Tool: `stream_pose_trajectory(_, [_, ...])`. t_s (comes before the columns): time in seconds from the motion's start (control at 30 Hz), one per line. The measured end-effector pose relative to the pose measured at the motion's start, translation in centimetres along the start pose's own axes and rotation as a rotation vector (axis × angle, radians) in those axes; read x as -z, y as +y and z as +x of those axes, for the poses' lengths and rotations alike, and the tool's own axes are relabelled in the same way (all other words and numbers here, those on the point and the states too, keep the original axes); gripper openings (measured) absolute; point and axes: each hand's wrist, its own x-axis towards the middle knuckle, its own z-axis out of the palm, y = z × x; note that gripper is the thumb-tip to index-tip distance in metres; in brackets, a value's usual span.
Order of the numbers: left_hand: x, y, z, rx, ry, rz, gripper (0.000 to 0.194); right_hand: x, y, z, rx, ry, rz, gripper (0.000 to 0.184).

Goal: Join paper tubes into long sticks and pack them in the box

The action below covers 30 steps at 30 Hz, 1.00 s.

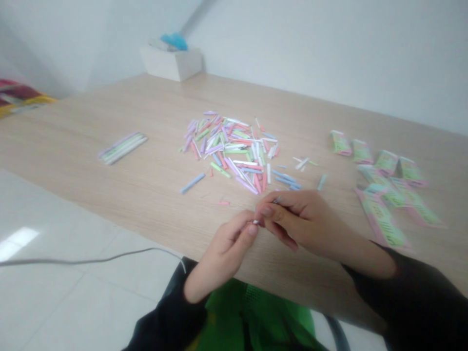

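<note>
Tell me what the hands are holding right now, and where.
The left hand pinches a small pale paper piece at its fingertips; the right hand holds a pale tip between thumb and forefinger. Whether it's one strip, I cannot tell.

Matt pastel paper rolls (pixel 234 151) lie on a smooth, wood-grain laminate tabletop (pixel 109 112); the floor tiles (pixel 73 302) look glossy, the sleeve (pixel 171 307) soft black cloth
</note>
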Motion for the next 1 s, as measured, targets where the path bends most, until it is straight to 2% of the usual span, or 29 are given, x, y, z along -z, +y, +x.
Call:
stream_pose_trajectory(0.1, [0.5,-0.7,-0.3,0.033,0.058,-0.024,0.041,-0.8,0.1,1.6,-0.030,-0.105,0.099,0.045])
stream_pose_trajectory(0.2, [1.8,-1.2,-0.6,0.061,0.124,-0.091,0.040,-0.6,0.8,3.8,0.019,-0.219,0.156,0.043])
stream_pose_trajectory(0.27, [3.2,-1.6,-1.0,0.083,0.168,-0.134,0.039,-0.1,1.7,5.7,0.063,-0.215,0.146,0.044])
stream_pose_trajectory(0.33, [5.0,-1.9,-1.5,0.114,0.217,-0.168,0.038,0.4,2.9,7.8,0.098,-0.143,-0.003,0.046])
stream_pose_trajectory(0.43, [7.8,-2.3,-2.6,0.141,0.323,-0.202,0.036,-0.2,5.0,10.8,0.174,-0.075,-0.431,0.019])
stream_pose_trajectory(0.5, [9.1,-2.4,-3.2,0.136,0.388,-0.202,0.033,-1.3,6.2,12.3,0.241,-0.098,-0.600,0.016])
stream_pose_trajectory(0.57, [10.0,-2.4,-3.5,0.127,0.436,-0.177,0.032,-2.6,7.0,13.5,0.290,-0.141,-0.645,0.020])
stream_pose_trajectory(0.7, [10.7,-2.3,-3.8,0.149,0.450,-0.110,0.033,-4.3,7.5,15.1,0.322,-0.237,-0.708,0.023])
stream_pose_trajectory(0.8, [10.8,-2.5,-3.8,0.157,0.451,-0.098,0.033,-4.5,7.2,15.6,0.347,-0.271,-0.737,0.024])
stream_pose_trajectory(0.9, [10.9,-2.7,-3.8,0.150,0.458,-0.102,0.033,-3.3,6.9,15.4,0.344,-0.212,-0.758,0.026])
stream_pose_trajectory(1.0, [10.9,-2.9,-3.9,0.147,0.457,-0.100,0.033,-0.4,6.6,14.2,0.292,-0.064,-0.781,0.029])
